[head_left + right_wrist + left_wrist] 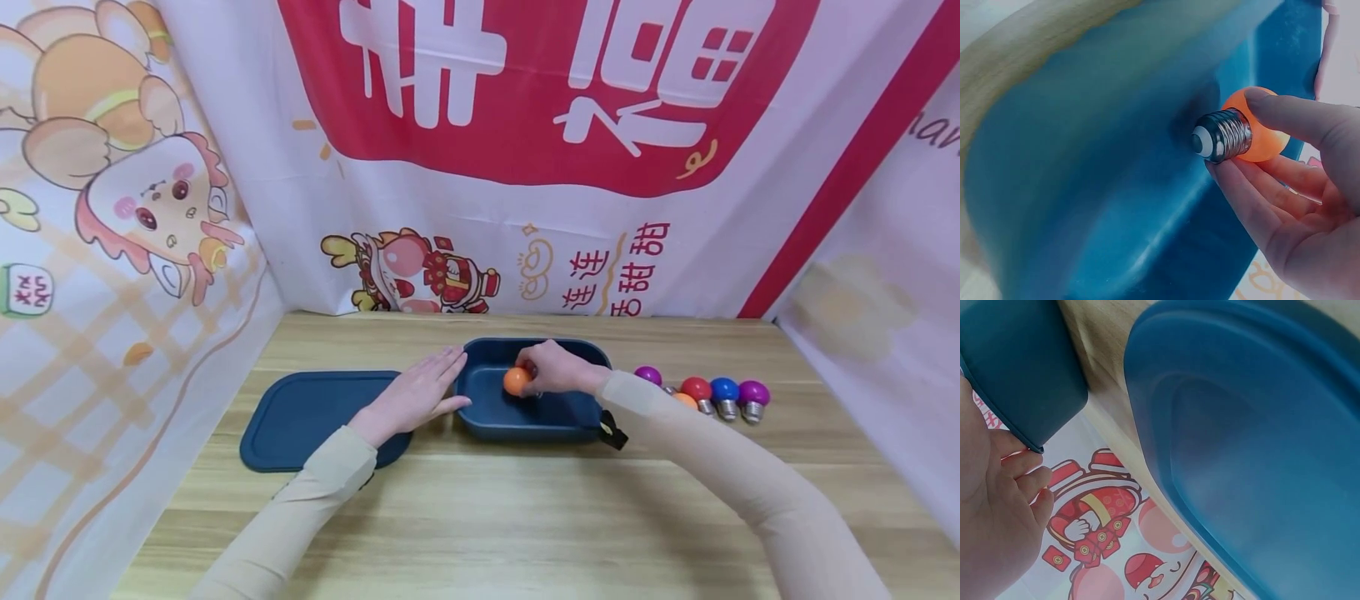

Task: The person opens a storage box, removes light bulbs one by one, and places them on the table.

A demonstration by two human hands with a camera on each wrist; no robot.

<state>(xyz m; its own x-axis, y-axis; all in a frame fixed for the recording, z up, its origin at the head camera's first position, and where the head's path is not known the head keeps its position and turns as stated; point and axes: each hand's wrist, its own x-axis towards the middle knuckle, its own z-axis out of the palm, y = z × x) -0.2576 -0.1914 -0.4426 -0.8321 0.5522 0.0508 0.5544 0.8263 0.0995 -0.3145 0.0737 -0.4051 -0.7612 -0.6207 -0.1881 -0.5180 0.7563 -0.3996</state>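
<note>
A dark blue rectangular box point(480, 432) stands on the table with its inside facing up. My right hand point(558, 367) is over the box and pinches an orange light bulb point(516, 382) between thumb and fingers. In the right wrist view the bulb's silver screw base point(1229, 135) points away from the palm. My left hand point(420, 387) rests at the box's left rim, its fingertips touching the edge, fingers nearly straight. Below the left wrist lies a flat dark blue lid point(322, 417), also large in the left wrist view.
To the right of the box lie several bulbs: a purple one point(648, 376), a red one point(696, 388), a blue one point(724, 390), another purple one point(753, 392) and an orange one point(684, 401). A black strap point(613, 430) hangs at the box's right end. Printed cloth point(420, 192) walls the table's back.
</note>
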